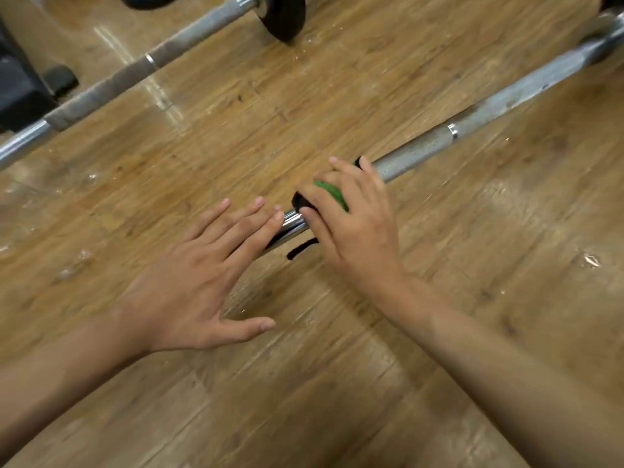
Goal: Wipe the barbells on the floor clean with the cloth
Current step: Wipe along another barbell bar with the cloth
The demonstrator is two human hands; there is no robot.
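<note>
We work on the near barbell (422, 153), which lies on the wooden floor (337, 383) with its long axis running from under our hands up and away to the right. Our right hand (358, 224) sits on top of this bar, fingers curled over the green and black cloth (329, 190), pressing it around the shaft. A dark tail of the cloth hangs out below the bar. Our left hand (192, 285) is flat, fingers straight and spread, its fingertips at the shiny stretch of the bar just left of the cloth; we cannot tell whether they press on it. The knurled length still to wipe lies up-right of the cloth, so we judge the stroke should slide along that axis. The far barbell (135, 70) lies well apart, beyond the near one.
</note>
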